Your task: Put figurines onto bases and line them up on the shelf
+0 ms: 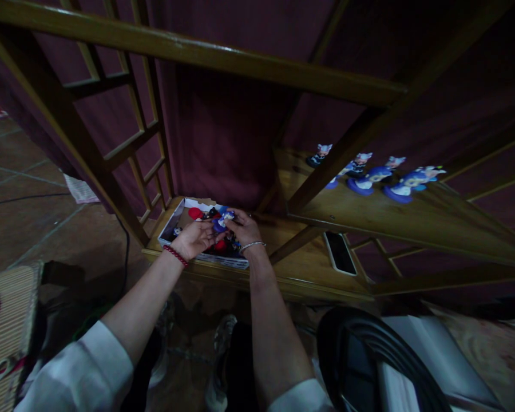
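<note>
One purple-and-white figurine (222,221) we grasped in the fingers of our left hand (194,239) and right hand (245,229), over an open box (235,263) of small items (194,213), similar figurines (371,178) stood on a shelf (412,222), a phone (340,253) lay lower.

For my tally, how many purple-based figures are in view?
4: one figure held over the box, three on the shelf, the leftmost partly behind a post. The box may hide more.

- Left forearm (143,300) slants far and right
- Left hand (194,239) palm up, fingers toward the right
- Right forearm (274,320) reaches far, leaning left
- Right hand (245,229) curled in a pinch
</note>
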Motion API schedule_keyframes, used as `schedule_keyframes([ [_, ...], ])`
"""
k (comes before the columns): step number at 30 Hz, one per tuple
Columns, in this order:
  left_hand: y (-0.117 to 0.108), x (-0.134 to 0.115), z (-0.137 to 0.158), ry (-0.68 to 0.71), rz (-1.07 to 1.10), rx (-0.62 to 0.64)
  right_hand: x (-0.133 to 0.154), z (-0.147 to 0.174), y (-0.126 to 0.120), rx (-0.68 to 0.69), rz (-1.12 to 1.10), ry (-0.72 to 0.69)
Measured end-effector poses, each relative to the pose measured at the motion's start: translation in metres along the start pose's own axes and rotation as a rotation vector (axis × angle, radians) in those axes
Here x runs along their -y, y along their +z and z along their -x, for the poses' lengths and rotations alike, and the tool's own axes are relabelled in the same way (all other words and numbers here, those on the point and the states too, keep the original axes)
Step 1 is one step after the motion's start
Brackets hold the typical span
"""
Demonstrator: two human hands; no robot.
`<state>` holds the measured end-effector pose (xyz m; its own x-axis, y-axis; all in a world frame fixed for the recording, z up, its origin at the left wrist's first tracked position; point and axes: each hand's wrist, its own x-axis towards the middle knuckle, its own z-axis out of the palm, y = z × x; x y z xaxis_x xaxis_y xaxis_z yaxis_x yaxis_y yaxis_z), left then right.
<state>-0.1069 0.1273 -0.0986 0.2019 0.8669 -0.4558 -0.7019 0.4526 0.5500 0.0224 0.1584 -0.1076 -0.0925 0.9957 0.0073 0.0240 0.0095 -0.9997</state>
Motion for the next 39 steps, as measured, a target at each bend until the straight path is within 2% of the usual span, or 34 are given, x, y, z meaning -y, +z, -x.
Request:
schedule_keyframes([
  [7,0.0027,-0.0013,0.002,-0.023,-0.028,-0.018,-0.0028,-0.0011,0.0001,-0.026,-0.051,0.04],
  [18,0.0049,-0.0021,0.0033,-0.008,-0.008,-0.031,-0.0016,-0.0012,0.0006,-0.006,-0.021,-0.024],
  [23,0.0039,-0.0012,0.001,-0.005,0.042,-0.042,-0.003,-0.0008,0.0002,0.027,0.005,-0.035],
  [28,0.0029,-0.0007,-0.0004,-0.002,0.069,-0.056,-0.0049,-0.0016,-0.0006,0.072,0.055,-0.105],
  [39,0.003,-0.0021,0.0011,0.001,0.061,-0.069,0.0002,0.0011,-0.0026,0.149,0.146,-0.152],
])
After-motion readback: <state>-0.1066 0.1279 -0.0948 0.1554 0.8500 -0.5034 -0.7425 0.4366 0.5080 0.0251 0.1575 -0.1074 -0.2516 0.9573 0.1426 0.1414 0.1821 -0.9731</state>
